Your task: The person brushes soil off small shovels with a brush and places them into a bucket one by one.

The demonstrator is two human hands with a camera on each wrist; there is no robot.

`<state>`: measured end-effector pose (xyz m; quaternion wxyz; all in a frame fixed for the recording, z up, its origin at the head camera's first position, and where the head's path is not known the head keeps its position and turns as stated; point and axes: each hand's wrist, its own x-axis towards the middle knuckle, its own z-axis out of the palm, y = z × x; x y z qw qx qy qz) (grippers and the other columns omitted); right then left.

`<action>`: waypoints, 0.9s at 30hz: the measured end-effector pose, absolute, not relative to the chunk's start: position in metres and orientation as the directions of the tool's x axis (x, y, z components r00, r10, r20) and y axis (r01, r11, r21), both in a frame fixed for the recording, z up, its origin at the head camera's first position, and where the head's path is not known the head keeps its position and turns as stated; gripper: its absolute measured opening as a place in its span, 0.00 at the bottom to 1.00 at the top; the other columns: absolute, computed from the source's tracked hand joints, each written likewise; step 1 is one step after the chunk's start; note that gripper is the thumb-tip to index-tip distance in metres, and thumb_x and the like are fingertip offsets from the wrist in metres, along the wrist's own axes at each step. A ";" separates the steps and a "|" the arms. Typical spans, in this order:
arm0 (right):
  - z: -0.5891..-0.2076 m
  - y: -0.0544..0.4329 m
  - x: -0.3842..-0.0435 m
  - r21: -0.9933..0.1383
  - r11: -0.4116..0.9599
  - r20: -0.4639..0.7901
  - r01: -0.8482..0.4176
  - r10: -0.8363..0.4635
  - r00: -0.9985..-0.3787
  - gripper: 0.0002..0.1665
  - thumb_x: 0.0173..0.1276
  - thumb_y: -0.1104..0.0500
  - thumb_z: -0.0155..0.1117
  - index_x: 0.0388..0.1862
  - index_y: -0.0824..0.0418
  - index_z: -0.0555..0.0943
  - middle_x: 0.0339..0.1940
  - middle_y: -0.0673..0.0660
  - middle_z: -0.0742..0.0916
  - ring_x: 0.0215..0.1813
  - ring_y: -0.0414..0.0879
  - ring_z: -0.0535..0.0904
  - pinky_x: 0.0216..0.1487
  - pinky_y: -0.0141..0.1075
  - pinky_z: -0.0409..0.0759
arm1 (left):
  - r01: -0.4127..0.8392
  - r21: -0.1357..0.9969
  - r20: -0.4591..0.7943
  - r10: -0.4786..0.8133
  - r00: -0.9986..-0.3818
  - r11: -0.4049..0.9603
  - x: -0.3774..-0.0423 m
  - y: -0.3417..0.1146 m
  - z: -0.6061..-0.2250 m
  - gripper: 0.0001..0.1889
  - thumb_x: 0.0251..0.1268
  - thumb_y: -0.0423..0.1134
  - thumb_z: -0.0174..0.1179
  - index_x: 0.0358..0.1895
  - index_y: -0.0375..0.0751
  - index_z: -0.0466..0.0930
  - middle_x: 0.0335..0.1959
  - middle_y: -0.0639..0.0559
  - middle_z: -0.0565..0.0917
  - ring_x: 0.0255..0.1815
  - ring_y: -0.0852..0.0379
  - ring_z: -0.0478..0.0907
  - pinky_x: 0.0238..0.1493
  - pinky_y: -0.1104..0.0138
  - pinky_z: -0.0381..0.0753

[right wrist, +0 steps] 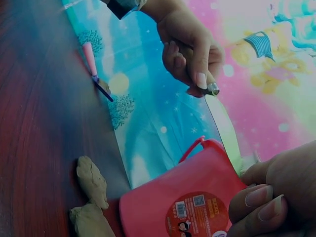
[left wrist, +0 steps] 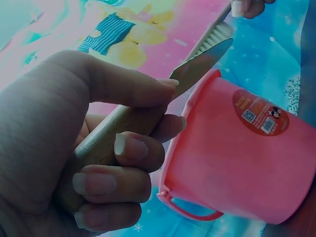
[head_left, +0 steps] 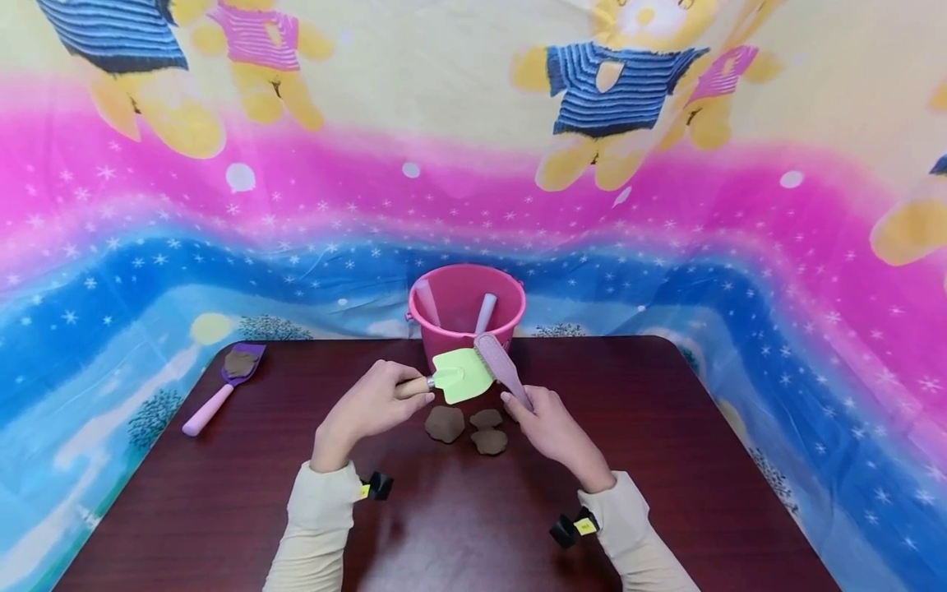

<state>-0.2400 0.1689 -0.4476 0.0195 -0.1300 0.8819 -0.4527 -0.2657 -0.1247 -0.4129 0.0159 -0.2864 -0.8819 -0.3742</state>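
My left hand [head_left: 377, 401] grips the wooden handle [left wrist: 106, 136] of a small trowel with a light green blade [head_left: 462, 376]. In my right hand [head_left: 549, 426] is a mauve brush [head_left: 503, 366], its white bristles [left wrist: 217, 37] against the blade. Both tools are held up in front of the pink bucket [left wrist: 237, 163], near its rim. Below them on the table lie three brown clay lumps [head_left: 445, 423]. Two handles [head_left: 486, 312] stick up inside the bucket; their lower ends are hidden.
At the table's far left lies a purple shovel [head_left: 210, 409] with a pink handle and a brown lump [head_left: 240, 363] on its blade. A patterned cloth [head_left: 355, 197] hangs around the dark red wooden table [head_left: 459, 518]. The bucket stands at the back edge.
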 end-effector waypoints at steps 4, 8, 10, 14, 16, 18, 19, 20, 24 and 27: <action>-0.448 0.173 -0.242 -0.804 0.559 0.084 -0.205 -0.234 -0.969 0.23 0.80 0.49 0.55 0.25 0.61 0.72 0.14 0.49 0.70 0.16 0.40 0.63 0.19 0.32 0.61 | 0.514 0.659 0.243 0.492 -0.836 0.549 -0.265 -0.127 -0.412 0.21 0.66 0.40 0.68 0.18 0.51 0.67 0.15 0.63 0.54 0.17 0.67 0.55 0.26 0.70 0.64; -0.448 0.176 -0.244 -0.808 0.560 0.067 -0.184 -0.222 -0.973 0.22 0.81 0.50 0.55 0.26 0.60 0.72 0.14 0.50 0.70 0.16 0.41 0.62 0.18 0.33 0.61 | 0.509 0.671 0.244 0.488 -0.838 0.539 -0.266 -0.128 -0.412 0.22 0.66 0.41 0.68 0.17 0.52 0.66 0.15 0.62 0.53 0.17 0.67 0.54 0.25 0.70 0.63; -0.447 0.177 -0.244 -0.806 0.565 0.062 -0.176 -0.215 -0.975 0.21 0.81 0.50 0.55 0.27 0.61 0.72 0.14 0.50 0.70 0.17 0.42 0.63 0.19 0.33 0.61 | 0.513 0.673 0.248 0.490 -0.836 0.533 -0.266 -0.129 -0.412 0.23 0.66 0.40 0.68 0.17 0.52 0.64 0.15 0.62 0.53 0.17 0.67 0.53 0.25 0.70 0.63; -0.446 0.178 -0.245 -0.801 0.574 0.059 -0.171 -0.209 -0.976 0.21 0.81 0.51 0.55 0.28 0.63 0.73 0.14 0.50 0.69 0.17 0.42 0.62 0.19 0.32 0.61 | 0.514 0.671 0.249 0.491 -0.835 0.535 -0.267 -0.131 -0.413 0.25 0.66 0.41 0.68 0.17 0.52 0.60 0.15 0.62 0.52 0.17 0.67 0.52 0.25 0.70 0.62; -0.446 0.179 -0.245 -0.801 0.573 0.060 -0.170 -0.206 -0.977 0.21 0.81 0.51 0.55 0.28 0.63 0.73 0.14 0.50 0.69 0.16 0.42 0.61 0.18 0.32 0.61 | 0.510 0.674 0.245 0.490 -0.837 0.534 -0.267 -0.131 -0.413 0.25 0.66 0.40 0.68 0.17 0.52 0.61 0.15 0.62 0.53 0.17 0.67 0.53 0.25 0.70 0.63; -0.446 0.179 -0.244 -0.804 0.570 0.061 -0.169 -0.203 -0.977 0.21 0.80 0.51 0.56 0.28 0.63 0.73 0.14 0.50 0.69 0.16 0.43 0.61 0.18 0.33 0.60 | 0.504 0.678 0.237 0.490 -0.839 0.534 -0.267 -0.131 -0.413 0.25 0.66 0.40 0.68 0.17 0.52 0.61 0.15 0.62 0.53 0.17 0.67 0.53 0.25 0.70 0.63; -0.446 0.179 -0.244 -0.806 0.568 0.059 -0.166 -0.202 -0.978 0.21 0.80 0.51 0.56 0.29 0.63 0.73 0.14 0.50 0.68 0.16 0.43 0.61 0.18 0.33 0.60 | 0.501 0.680 0.234 0.490 -0.840 0.535 -0.267 -0.131 -0.413 0.25 0.67 0.41 0.67 0.17 0.52 0.61 0.15 0.62 0.53 0.16 0.67 0.53 0.25 0.70 0.63; -0.445 0.179 -0.244 -0.807 0.567 0.059 -0.164 -0.199 -0.978 0.21 0.80 0.51 0.56 0.28 0.63 0.73 0.14 0.50 0.68 0.16 0.43 0.61 0.18 0.33 0.60 | 0.500 0.679 0.232 0.490 -0.840 0.537 -0.267 -0.131 -0.414 0.25 0.67 0.41 0.67 0.17 0.52 0.61 0.15 0.62 0.53 0.16 0.67 0.53 0.25 0.70 0.64; -0.446 0.178 -0.244 -0.810 0.565 0.058 -0.159 -0.191 -0.980 0.21 0.80 0.51 0.57 0.28 0.62 0.74 0.14 0.50 0.68 0.16 0.42 0.60 0.18 0.33 0.59 | 0.501 0.674 0.231 0.489 -0.841 0.543 -0.267 -0.130 -0.414 0.25 0.67 0.41 0.67 0.17 0.52 0.61 0.15 0.62 0.53 0.16 0.67 0.53 0.25 0.70 0.64; -0.445 0.177 -0.243 -0.810 0.562 0.071 -0.168 -0.190 -0.979 0.21 0.80 0.50 0.57 0.27 0.62 0.73 0.14 0.50 0.68 0.16 0.41 0.60 0.18 0.33 0.59 | 0.502 0.669 0.234 0.485 -0.842 0.548 -0.268 -0.130 -0.415 0.25 0.67 0.41 0.67 0.17 0.52 0.61 0.15 0.62 0.53 0.16 0.67 0.53 0.25 0.70 0.63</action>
